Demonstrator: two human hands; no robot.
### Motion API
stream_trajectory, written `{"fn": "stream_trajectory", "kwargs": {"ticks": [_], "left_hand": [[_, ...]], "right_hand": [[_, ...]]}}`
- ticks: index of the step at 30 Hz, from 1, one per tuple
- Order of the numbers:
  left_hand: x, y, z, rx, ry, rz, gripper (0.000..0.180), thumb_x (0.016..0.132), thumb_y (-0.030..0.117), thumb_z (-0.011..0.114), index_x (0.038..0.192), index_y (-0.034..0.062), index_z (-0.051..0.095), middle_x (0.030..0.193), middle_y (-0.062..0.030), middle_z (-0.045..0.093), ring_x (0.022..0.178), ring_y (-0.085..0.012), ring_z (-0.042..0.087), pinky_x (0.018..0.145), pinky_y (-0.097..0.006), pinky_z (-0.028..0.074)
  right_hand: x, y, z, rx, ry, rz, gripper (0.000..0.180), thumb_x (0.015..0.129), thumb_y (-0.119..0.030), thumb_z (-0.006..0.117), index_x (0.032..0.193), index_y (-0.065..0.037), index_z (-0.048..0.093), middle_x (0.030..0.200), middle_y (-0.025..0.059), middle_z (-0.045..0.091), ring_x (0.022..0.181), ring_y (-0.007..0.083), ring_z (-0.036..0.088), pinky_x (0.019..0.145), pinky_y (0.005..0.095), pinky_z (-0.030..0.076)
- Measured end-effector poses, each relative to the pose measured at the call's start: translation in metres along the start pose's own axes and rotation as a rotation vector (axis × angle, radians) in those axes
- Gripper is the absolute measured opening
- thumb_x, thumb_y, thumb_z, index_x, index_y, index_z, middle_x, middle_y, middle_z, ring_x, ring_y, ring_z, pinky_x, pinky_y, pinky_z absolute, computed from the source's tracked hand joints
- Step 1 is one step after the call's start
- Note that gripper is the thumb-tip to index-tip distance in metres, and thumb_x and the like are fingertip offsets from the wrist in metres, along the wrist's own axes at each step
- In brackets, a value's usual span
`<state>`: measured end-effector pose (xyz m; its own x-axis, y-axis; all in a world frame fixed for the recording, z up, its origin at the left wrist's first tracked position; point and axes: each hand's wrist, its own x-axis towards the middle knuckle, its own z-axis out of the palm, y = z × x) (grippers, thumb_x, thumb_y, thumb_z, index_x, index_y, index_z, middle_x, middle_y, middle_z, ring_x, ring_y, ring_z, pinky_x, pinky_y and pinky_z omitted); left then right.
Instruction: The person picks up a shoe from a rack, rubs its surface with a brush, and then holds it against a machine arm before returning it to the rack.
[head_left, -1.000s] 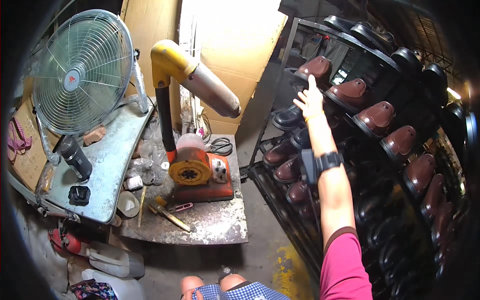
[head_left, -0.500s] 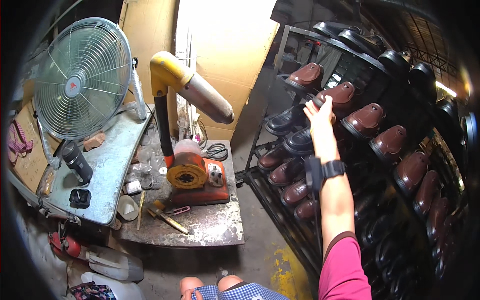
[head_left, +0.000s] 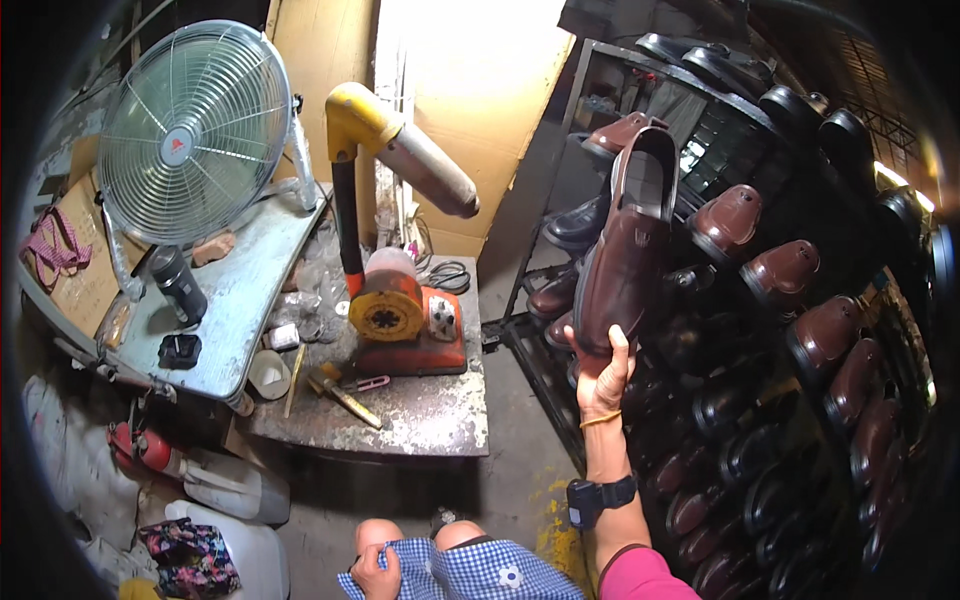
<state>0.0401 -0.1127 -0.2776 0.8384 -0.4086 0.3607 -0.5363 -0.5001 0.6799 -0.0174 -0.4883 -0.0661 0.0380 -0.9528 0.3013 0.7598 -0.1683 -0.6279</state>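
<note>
My right hand [head_left: 603,378] is closed round the toe of a brown leather shoe [head_left: 625,265]. The shoe stands up from the hand, its heel opening at the top, in front of the rack. Low in the view, my left hand [head_left: 377,573] rests over my knee with its fingers curled on the edge of a blue checked cloth [head_left: 455,572] across my lap. Brown shoes [head_left: 727,218] sit heel-outward on the rack [head_left: 588,85], with black shoes [head_left: 578,225] among them.
On the worn metal table [head_left: 440,420] stands an orange machine [head_left: 415,340] with a yellow-topped pipe [head_left: 350,115]; a brush [head_left: 345,397] lies beside it. A large fan [head_left: 195,130] and a dark bottle [head_left: 178,285] occupy the pale side table [head_left: 240,300]. Plastic jugs [head_left: 235,485] sit below.
My right hand has taken the brown shoe from the upper rack row and drawn it down and nearer, turning palm up. More of my left hand shows at my lap.
</note>
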Motion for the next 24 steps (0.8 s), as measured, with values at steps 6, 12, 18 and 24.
{"fn": "stream_trajectory", "kwargs": {"ticks": [6,12,18,24], "left_hand": [[0.001,-0.014,0.003,-0.006,-0.033,0.033,0.009,0.072,0.013,0.064,0.074,0.0048,0.059,0.062,-0.0163,0.059,0.055,-0.0364,0.057,0.050,-0.043,0.044],[0.003,-0.010,-0.002,-0.058,-0.032,0.012,0.009,0.073,0.012,0.064,0.074,0.0047,0.059,0.063,-0.0163,0.060,0.055,-0.0351,0.058,0.050,-0.042,0.045],[0.003,-0.011,-0.010,-0.060,-0.081,-0.054,0.010,0.074,0.012,0.064,0.077,0.0031,0.060,0.068,-0.0184,0.061,0.060,-0.0360,0.059,0.053,-0.041,0.046],[0.006,-0.011,-0.009,-0.061,-0.060,-0.024,0.008,0.073,0.012,0.063,0.072,0.0054,0.059,0.062,-0.0141,0.059,0.055,-0.0332,0.058,0.050,-0.040,0.044]], "right_hand": [[-0.024,0.018,-0.047,-0.218,0.105,0.073,0.045,0.082,-0.035,0.065,0.115,-0.007,0.052,0.099,0.0063,0.060,0.075,0.0197,0.062,0.050,0.0315,0.054],[-0.023,0.042,-0.041,-0.232,0.052,0.340,0.039,0.085,-0.036,0.060,0.110,-0.006,0.054,0.091,0.0057,0.063,0.060,0.0142,0.061,0.038,0.0261,0.049],[0.001,0.093,-0.005,-0.177,0.193,0.550,0.040,0.079,-0.042,0.066,0.103,-0.010,0.060,0.088,0.0050,0.065,0.059,0.0153,0.061,0.039,0.0274,0.050],[0.022,0.123,0.035,-0.100,0.154,0.626,0.041,0.079,-0.042,0.066,0.101,-0.008,0.060,0.086,0.0071,0.066,0.060,0.0208,0.064,0.041,0.0272,0.051]]}}
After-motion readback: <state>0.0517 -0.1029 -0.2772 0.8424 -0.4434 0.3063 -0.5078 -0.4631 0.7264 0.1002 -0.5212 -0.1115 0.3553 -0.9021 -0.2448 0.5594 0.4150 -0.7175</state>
